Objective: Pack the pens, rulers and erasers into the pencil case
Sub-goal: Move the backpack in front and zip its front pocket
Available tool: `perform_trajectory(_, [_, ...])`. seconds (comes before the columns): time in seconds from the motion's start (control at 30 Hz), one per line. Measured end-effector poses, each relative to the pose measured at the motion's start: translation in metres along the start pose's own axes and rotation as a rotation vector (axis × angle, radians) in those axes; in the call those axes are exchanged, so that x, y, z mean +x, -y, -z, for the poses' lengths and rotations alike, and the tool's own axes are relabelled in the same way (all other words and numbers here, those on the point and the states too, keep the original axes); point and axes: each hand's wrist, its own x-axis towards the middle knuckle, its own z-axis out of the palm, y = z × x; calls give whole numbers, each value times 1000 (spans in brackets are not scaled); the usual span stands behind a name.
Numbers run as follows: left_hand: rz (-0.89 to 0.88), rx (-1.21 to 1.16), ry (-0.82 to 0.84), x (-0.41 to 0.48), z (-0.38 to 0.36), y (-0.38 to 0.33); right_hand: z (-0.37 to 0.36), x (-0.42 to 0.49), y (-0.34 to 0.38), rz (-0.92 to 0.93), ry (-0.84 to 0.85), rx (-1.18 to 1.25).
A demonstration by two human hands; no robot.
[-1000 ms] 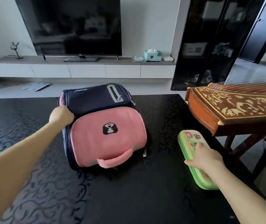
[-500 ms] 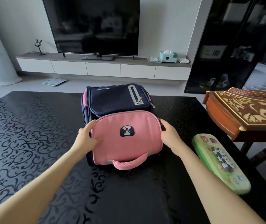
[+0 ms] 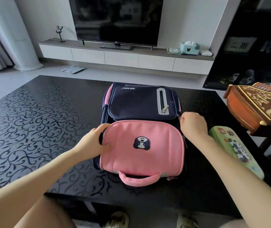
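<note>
**Opening the backpack: the supplies are not out yet**

The backpack (image 3: 141, 102) is lying flat on its back on the black table (image 3: 32, 122), carry handle toward the person and pink front pocket (image 3: 148, 155) facing up. This orientation is putting the zips within reach of both hands.

The left hand (image 3: 93, 143) is gripping the pocket's left edge, with the thumb lying across the pink face and the fingers curling round the side. Judgement: it is acting as the anchor, so that the bag is not sliding when the zip gets pulled.

The right hand (image 3: 194, 126) is curling tightly at the bag's right shoulder and appears to be pinching a zip pull (image 3: 179, 116). The pull itself is tiny and half hidden, so that reading is tentative.

The green pencil case (image 3: 240, 153) is lying closed on the table just right of the bag, with the right forearm passing over its near end. It is parked within reach, probably waiting for filling.

No pens, rulers or erasers are showing. Judgement: they are sitting inside the bag, and packing is not yet begun.
</note>
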Motion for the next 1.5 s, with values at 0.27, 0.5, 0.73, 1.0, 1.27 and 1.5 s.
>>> perform_trajectory(0.27, [31, 132, -206, -35, -29, -19, 37, -69, 74, 128, 18, -320])
perform_trajectory(0.5, [-70, 85, -149, -63, -46, -32, 25, -102, 175, 206, -59, -86])
perform_trajectory(0.73, [-109, 74, -376, -59, -16, -26, 3, -95, 111, 276, -332, 276])
perform_trajectory(1.0, [107, 4, -397, -22, -35, -68, -16, -104, 62, 297, -352, 163])
perform_trajectory(1.27, [195, 229, -405, -24, -49, -83, -37, -118, 64, 233, -210, -23])
perform_trajectory(1.5, [-49, 87, -439, -22, -40, -54, -32, -114, 63, 251, -220, -47])
